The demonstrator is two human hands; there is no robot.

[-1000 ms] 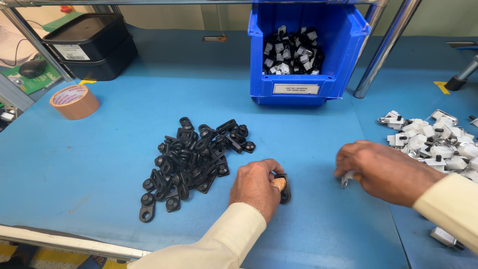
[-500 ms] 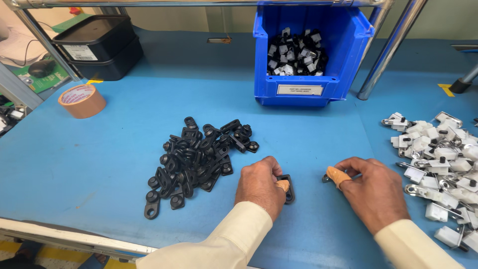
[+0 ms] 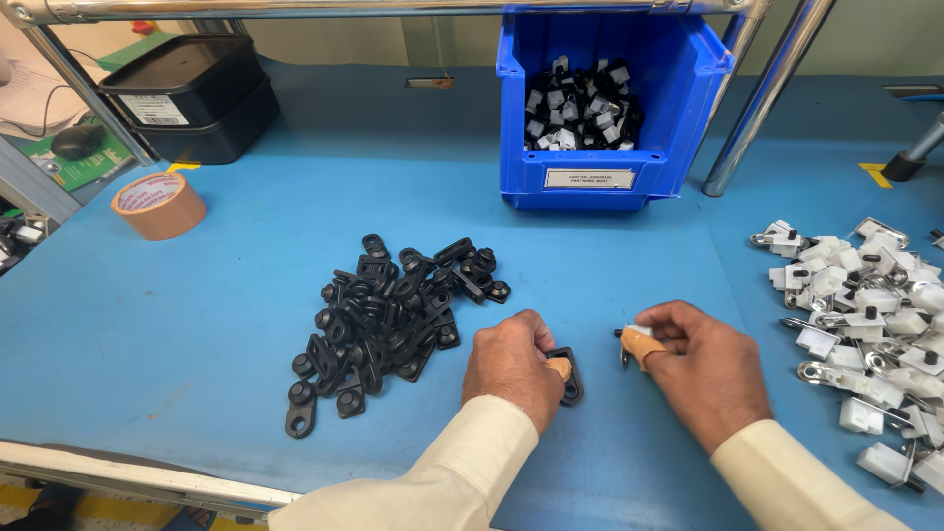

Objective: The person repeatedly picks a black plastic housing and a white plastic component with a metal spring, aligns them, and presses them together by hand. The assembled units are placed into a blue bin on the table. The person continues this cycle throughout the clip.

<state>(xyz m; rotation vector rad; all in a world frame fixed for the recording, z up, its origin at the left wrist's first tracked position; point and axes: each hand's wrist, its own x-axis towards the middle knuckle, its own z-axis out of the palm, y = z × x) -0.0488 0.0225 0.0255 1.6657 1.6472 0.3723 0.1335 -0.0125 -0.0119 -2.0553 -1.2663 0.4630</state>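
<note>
Pinching one black bracket (image 3: 568,376) with my left hand (image 3: 513,362), right hand (image 3: 700,366) gripping a white clip (image 3: 634,339); both piles (image 3: 393,315) remaining large, blue bin (image 3: 610,108) partly filled.

A white rectangular label (image 3: 589,179) sits on the front wall of the blue bin (image 3: 688,118) at the far middle of the bench, and well to the left of that bin a second white label (image 3: 147,109) is stuck on the stacked black containers (image 3: 211,138).
</note>
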